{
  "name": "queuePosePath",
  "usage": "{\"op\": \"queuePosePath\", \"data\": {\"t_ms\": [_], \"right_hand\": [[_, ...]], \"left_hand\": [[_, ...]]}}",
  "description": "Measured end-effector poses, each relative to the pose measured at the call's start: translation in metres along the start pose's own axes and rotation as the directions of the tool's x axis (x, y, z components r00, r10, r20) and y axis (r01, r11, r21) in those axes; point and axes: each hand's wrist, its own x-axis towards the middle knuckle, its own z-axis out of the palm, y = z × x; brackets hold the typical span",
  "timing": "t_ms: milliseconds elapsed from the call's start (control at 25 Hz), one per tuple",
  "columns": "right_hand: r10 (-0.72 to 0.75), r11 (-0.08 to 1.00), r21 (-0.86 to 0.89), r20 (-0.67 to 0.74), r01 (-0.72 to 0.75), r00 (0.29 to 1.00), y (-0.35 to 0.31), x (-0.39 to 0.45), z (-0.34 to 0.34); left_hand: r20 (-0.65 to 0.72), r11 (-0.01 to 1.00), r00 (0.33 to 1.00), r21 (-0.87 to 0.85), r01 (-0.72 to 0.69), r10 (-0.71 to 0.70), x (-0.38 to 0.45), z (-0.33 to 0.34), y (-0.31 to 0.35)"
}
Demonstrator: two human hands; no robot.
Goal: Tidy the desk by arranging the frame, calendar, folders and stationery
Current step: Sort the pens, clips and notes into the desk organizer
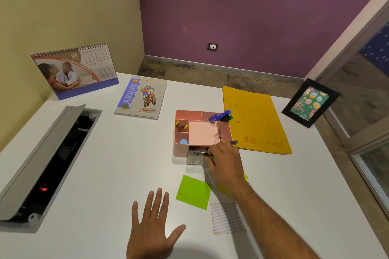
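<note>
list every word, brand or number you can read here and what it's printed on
"ARUN'S" and "65": notebook cover; its other print is too blurred.
"HAVE REGULAR HEALTH CHECK": desk calendar; month heading and date grid too small to read surely.
"DELUXE": yellow folder, lower edge; the lines beside it are blurred.
"ppy" and "rthday", partly cut off: card in the black frame.
Printed slip near the right forearm: unreadable.
</note>
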Motion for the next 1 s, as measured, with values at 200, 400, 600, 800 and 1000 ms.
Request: {"op": "queuePosePath", "data": {"t_ms": [200,400,600,800,1000], "right_hand": [[-0.003,0.998,-0.063,0.006,0.003,1.000,-0.003,0.018,0.000],[0.023,0.999,-0.035,0.006,-0.023,1.000,-0.004,0.026,0.009],[0.119,0.986,0.119,-0.042,-0.113,0.992,-0.006,0.015,0.018],[0.132,0.906,0.354,0.288,-0.233,0.948,-0.005,-0.024,0.031],[0.077,0.972,0.152,0.510,-0.179,0.857,-0.014,-0.048,0.039]], "left_hand": [[-0.006,1.000,1.000,-0.001,0.005,-0.005,0.000,0.001,0.001],[-0.075,1.000,0.997,0.000,-0.032,0.031,0.000,0.001,0.000],[-0.130,0.998,0.990,0.016,-0.053,0.054,0.000,0.001,0.001],[-0.113,0.999,0.993,0.020,-0.032,0.034,0.002,0.006,-0.001],[-0.155,0.999,0.987,0.024,-0.027,0.031,0.008,0.008,-0.003]]}}
